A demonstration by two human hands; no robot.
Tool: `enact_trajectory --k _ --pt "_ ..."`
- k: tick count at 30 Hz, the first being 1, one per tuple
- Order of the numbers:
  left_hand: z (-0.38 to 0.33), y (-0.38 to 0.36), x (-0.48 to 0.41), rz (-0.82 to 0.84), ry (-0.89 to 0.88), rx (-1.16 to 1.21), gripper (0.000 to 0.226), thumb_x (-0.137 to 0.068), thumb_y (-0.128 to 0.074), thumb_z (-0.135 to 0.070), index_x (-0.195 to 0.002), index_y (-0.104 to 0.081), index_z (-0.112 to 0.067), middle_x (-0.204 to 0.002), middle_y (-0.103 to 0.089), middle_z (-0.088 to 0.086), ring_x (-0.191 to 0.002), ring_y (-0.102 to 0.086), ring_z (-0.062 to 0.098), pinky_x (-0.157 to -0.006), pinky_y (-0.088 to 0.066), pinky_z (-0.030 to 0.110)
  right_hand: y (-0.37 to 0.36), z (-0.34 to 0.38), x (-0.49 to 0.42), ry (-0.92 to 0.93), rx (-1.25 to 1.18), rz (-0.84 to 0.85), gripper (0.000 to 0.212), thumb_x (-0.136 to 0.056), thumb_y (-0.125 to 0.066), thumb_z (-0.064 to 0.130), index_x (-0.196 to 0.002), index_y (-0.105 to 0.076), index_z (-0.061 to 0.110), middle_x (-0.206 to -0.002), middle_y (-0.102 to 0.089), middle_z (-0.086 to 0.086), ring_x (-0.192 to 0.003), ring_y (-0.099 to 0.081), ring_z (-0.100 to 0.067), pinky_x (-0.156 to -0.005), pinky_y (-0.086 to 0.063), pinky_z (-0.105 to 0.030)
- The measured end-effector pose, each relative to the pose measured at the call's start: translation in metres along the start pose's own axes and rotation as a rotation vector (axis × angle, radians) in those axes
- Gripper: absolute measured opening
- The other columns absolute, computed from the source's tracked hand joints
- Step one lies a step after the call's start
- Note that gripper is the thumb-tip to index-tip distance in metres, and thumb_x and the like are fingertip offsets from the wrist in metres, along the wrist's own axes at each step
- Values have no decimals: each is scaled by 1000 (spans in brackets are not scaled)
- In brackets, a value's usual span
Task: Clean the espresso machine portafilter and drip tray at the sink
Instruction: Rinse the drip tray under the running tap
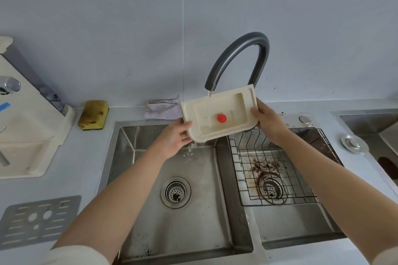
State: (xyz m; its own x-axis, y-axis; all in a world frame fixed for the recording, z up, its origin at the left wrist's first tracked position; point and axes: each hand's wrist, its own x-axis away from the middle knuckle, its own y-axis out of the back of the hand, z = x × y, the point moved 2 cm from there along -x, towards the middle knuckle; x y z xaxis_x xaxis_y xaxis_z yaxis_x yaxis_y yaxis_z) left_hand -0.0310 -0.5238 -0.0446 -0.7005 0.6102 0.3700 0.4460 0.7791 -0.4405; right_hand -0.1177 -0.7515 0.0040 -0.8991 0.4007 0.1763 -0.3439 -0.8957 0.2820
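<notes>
I hold a cream plastic drip tray (228,107) with a red float knob (221,118) tilted under the dark curved tap (239,58). A thin stream of water falls onto the tray and spills off its lower left corner into the left sink basin (193,221). My left hand (175,139) grips the tray's lower left edge. My right hand (268,120) grips its right edge. The metal drip tray grate (38,221) lies flat on the counter at lower left. No portafilter is in view.
The cream espresso machine (25,127) stands at far left. A yellow sponge (93,115) and a grey cloth (163,108) lie behind the sink. The right basin holds a wire rack (277,170) and brown coffee stains around its drain. A metal plug (353,144) rests at right.
</notes>
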Motion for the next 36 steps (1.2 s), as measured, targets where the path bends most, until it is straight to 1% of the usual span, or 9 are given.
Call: enact_trajectory --k 3,8,13,16,20,23,26,33,36 --pt "-1 -2 1 -14 -3 -3 27 -93 -47 -10 -120 -48 -14 -107 -62 2 -98 -60 20 -98 -41 40 -2 -12 5 -60 -65 -17 42 -98 -34 10 -138 -38 22 -102 -57 5 -106 -52 -24 -102 -42 -48" --pt "0 -4 3 -35 3 -25 27 -92 -49 -12 -119 -51 -11 -104 -63 3 -96 -61 20 -92 -46 40 -8 -25 16 -170 -190 -8 41 -99 -33 9 -139 -36 17 -103 -56 2 -104 -53 -22 -77 -48 -27" --pt "-3 -1 6 -69 6 -36 20 -93 -50 -16 -112 -55 -12 -105 -64 4 -96 -61 21 -85 -50 38 -15 -36 23 -237 -249 9 37 -99 -33 8 -135 -41 12 -101 -56 -1 -107 -50 -24 -89 -43 -37" --pt "-8 -1 7 -66 9 -60 28 -93 -50 -19 -120 -53 -12 -112 -63 5 -102 -60 22 -83 -50 38 -19 -41 23 -253 -276 6 36 -99 -34 8 -134 -42 10 -103 -57 -3 -106 -50 -25 -89 -44 -38" --pt "-21 -6 6 -61 -10 -85 17 -93 -49 -20 -107 -57 -17 -105 -64 0 -98 -59 17 -76 -50 35 -24 -42 20 -258 -311 -4 36 -99 -33 10 -135 -41 11 -118 -52 -9 -108 -50 -25 -92 -45 -39" --pt "-30 -9 4 -61 -27 -117 19 -93 -49 -19 -109 -55 -13 -104 -64 1 -98 -59 19 -74 -49 35 -25 -42 17 -268 -348 -17 37 -99 -34 11 -135 -41 11 -123 -51 -11 -110 -50 -26 -86 -46 -38" --pt "-37 -14 1 -53 -20 -142 14 -93 -49 -18 -104 -56 -13 -101 -64 1 -95 -59 18 -72 -49 34 -23 -41 17 -274 -372 -36 36 -99 -34 11 -134 -41 9 -119 -52 -9 -109 -50 -26 -84 -47 -38" --pt "-45 -26 -12 -56 -4 -172 30 -92 -51 -19 -120 -52 -7 -109 -63 6 -103 -58 24 -74 -51 36 -15 -38 14 -266 -384 -88 26 -99 -32 9 -120 -49 12 -93 -56 0 -95 -50 -22 -74 -46 -32" --pt "-47 -31 -14 -58 -7 -186 29 -92 -51 -19 -118 -53 -7 -107 -64 6 -99 -60 23 -68 -52 32 -12 -38 14 -255 -394 -98 31 -99 -33 8 -126 -47 10 -99 -56 -3 -101 -49 -24 -86 -47 -39"
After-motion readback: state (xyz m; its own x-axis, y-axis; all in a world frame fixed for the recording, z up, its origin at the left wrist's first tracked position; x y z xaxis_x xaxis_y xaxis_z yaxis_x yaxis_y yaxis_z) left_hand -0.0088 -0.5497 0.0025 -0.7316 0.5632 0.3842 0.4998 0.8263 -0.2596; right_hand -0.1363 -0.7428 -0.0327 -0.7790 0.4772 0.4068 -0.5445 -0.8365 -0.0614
